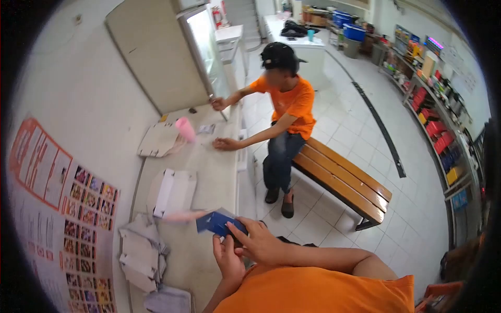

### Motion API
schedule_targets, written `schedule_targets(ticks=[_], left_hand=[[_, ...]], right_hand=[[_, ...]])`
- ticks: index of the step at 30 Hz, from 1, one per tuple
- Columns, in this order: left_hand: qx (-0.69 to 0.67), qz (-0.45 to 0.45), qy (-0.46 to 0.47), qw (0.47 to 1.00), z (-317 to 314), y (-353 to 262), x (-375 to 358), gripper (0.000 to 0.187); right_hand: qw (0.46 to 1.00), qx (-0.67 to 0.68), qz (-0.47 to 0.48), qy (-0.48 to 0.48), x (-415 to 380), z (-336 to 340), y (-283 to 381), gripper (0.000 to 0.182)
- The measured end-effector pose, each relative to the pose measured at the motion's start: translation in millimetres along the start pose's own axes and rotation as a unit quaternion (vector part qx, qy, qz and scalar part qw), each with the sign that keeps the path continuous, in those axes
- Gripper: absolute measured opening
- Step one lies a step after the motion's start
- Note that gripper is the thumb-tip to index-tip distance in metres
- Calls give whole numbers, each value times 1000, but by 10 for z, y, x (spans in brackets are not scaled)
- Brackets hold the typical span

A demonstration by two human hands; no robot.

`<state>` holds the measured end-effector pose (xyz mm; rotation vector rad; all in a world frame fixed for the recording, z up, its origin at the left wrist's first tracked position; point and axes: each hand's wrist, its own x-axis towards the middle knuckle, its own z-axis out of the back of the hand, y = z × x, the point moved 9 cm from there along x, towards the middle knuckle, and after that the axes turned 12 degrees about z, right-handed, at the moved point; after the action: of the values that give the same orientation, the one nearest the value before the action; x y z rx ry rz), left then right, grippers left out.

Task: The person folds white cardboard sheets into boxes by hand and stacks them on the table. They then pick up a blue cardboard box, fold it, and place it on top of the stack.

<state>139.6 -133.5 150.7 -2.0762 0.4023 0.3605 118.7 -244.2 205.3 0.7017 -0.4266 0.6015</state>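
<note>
Both my hands are raised over the near edge of the white counter (180,245), close to my body. Between them is a flat blue card-like piece (213,223) with paler marks; its exact kind is not clear. My left hand (229,256) pinches its lower edge from below. The fingers of my right hand (261,241) lie over its right end and grip it. Behind the blue piece, a blurred pale pink strip (182,215) shows at counter level. An opened white carton (175,192) lies just beyond.
Folded white cartons (141,253) are piled along the wall. Across the counter, a person in an orange shirt (295,107) sits on a wooden bench (342,182), hands over the counter near a pink cup-like object (185,129). Stocked shelves (430,115) line the right side.
</note>
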Motion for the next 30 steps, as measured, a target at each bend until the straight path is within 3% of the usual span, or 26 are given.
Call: schedule_targets(ticks=[2,3,4,5,6,9,10,11,13,14,15,17,18,21,22,25,27,29,30], left_hand=[[69,4,-27,997,165,-159,-8,26],[138,21,-39,989,285,-198,-52,23],[211,13,2,977,373,-196,-90,22],[281,9,47,959,427,-148,-144,22],[364,-6,54,930,419,-168,-298,25],[409,-8,53,911,393,-210,-580,25],[393,-38,13,919,480,-221,-604,26],[386,-39,-1,922,506,-221,-655,26],[349,-2,-116,930,644,-304,-765,34],[342,4,-131,930,684,-271,-806,34],[325,-18,-108,939,643,-256,-839,37],[304,-39,-92,947,643,-170,-916,42],[313,-54,-90,944,666,-132,-932,45],[300,-109,-106,942,583,-202,-1025,52],[279,-141,-122,942,576,-271,-1080,56],[228,-157,-103,955,708,-351,-1132,62],[228,-137,-112,957,713,-411,-1152,65],[228,-129,-122,957,799,-518,-1168,69],[324,-86,-126,934,886,-520,-1141,73]], right_hand=[[988,146,24,49,12,-57,-31,54],[983,179,-25,22,-2,13,-156,47],[989,129,-38,55,28,31,-247,43],[972,179,-125,81,82,117,-296,41],[969,195,-105,108,178,132,-272,39],[943,219,-101,230,107,-212,-390,38],[912,285,-175,238,4,-323,-455,35],[909,288,-166,252,-21,-386,-380,35],[836,485,-215,141,11,-414,-212,33],[886,421,-92,169,192,-350,7,31],[881,428,-91,181,233,-426,26,31],[876,362,56,314,219,-598,310,32],[875,383,-27,294,230,-632,237,35],[896,367,-3,249,284,-661,240,36],[873,371,79,307,255,-701,376,40],[821,403,116,387,302,-525,606,49],[835,360,133,395,255,-570,662,59],[899,248,167,319,328,-557,666,64],[897,249,182,317,344,-557,723,64]])
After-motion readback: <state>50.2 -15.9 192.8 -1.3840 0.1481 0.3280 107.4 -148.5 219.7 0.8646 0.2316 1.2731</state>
